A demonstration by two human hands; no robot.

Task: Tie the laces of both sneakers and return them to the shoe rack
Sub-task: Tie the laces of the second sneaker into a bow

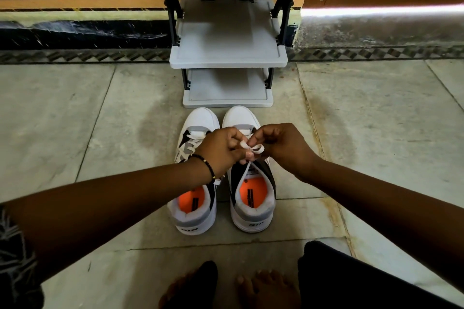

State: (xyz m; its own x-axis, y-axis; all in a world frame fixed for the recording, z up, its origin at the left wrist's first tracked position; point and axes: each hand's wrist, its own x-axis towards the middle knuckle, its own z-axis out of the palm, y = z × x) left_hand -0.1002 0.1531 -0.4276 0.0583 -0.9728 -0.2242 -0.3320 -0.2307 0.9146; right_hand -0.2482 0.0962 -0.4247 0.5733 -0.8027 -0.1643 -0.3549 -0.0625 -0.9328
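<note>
Your two hands meet over the right sneaker (252, 183), which stands on the stone floor (100, 120) just in front of the grey shoe rack (228, 52), toe toward the rack and heel toward you. The left sneaker (194, 183) stands just beside it, parallel, its white laces crossed up the tongue; whether they end in a knot you cannot tell, since your left forearm covers that part. Your left hand (221, 150) has its grip closed on the white lace (253, 149) of the right sneaker — fingertips pinching it close to the knot point, with a short end sticking up between the two hands. Your right hand (283, 145) also holds a narrow grip, thumb and fingers pinched on the other side of a small flat loop of that lace. From the loop one strand runs down to the eyelets, taut. Both sneakers show orange insoles and grey heel collars. A dark beaded bracelet (204, 162) sits on your left wrist. The rack's three shelves carry nothing — the lowest sits just beyond the toes of the sneakers. Your bare feet (266, 288) show at the bottom edge, well behind the heels.
</note>
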